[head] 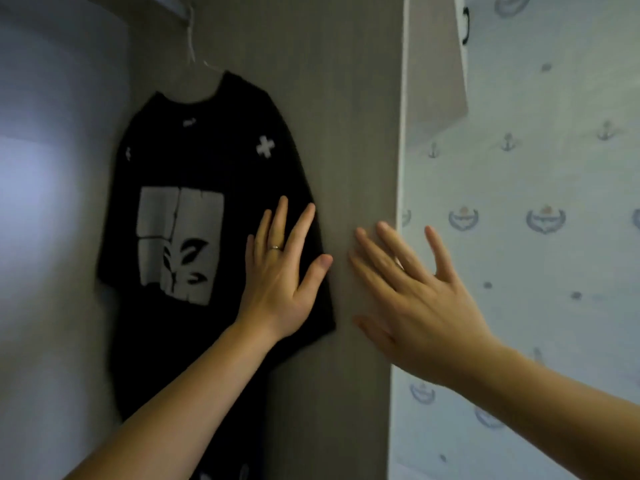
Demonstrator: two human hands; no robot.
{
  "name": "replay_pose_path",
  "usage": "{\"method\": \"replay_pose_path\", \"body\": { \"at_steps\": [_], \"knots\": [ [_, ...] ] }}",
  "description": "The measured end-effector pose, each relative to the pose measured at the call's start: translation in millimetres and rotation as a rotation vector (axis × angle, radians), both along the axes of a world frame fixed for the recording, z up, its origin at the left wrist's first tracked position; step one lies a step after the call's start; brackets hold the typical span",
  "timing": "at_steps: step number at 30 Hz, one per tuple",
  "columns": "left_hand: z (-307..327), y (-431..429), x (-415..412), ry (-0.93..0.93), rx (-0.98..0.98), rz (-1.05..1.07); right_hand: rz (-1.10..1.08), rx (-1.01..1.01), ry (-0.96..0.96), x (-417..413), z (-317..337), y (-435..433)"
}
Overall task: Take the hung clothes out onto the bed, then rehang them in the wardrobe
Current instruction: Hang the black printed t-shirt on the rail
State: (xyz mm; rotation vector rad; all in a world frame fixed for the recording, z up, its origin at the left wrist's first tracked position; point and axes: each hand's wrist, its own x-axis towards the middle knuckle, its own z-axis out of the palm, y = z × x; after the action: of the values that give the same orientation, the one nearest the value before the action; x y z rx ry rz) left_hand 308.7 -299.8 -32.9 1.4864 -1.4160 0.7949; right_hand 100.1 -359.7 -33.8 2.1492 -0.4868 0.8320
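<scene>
Both forearms enter from the bottom edge, reaching into the wardrobe. Left hand (277, 271): released, fingers straight and close together, ring (274, 248) visible, palm laid over the right-hand edge of the shirt (207, 150) at sleeve level (contact likely, but cannot be confirmed). Judged purpose: steadying or smoothing the cloth so that it hangs flat. Right hand (415, 299): also released, fingers spread, grasping nothing, blurred by motion, in front of the side panel (346, 133) just beside the shirt. Whether it touches the panel cannot be told. The shirt is black with a pale square print and a small cross. It hangs full length on a thin hanger (199, 60) whose hook goes up to the top of the wardrobe, where the rail is barely visible. The shirt sits close to the side panel, slightly skewed, right shoulder higher. Judgement: the garment is in the wardrobe, not on the bed, which is out of view. Whether this is before removal or after rehanging cannot be decided here. Beyond the panel are a door (436, 64) and anchor-print wallpaper (519, 271).
</scene>
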Motion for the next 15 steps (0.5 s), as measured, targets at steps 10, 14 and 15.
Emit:
{"method": "replay_pose_path", "body": {
  "at_steps": [10, 14, 15],
  "knots": [
    [-166, -22, -205, -0.083, 0.193, -0.057, -0.228, 0.419, 0.084, -211, -170, -38],
    [-219, -56, -286, -0.087, 0.315, -0.205, -0.385, 0.603, 0.068, -296, -229, -53],
    [-232, -66, -306, -0.085, 0.361, -0.237, -0.421, 0.644, 0.059, -317, -243, -56]
  ]
}}
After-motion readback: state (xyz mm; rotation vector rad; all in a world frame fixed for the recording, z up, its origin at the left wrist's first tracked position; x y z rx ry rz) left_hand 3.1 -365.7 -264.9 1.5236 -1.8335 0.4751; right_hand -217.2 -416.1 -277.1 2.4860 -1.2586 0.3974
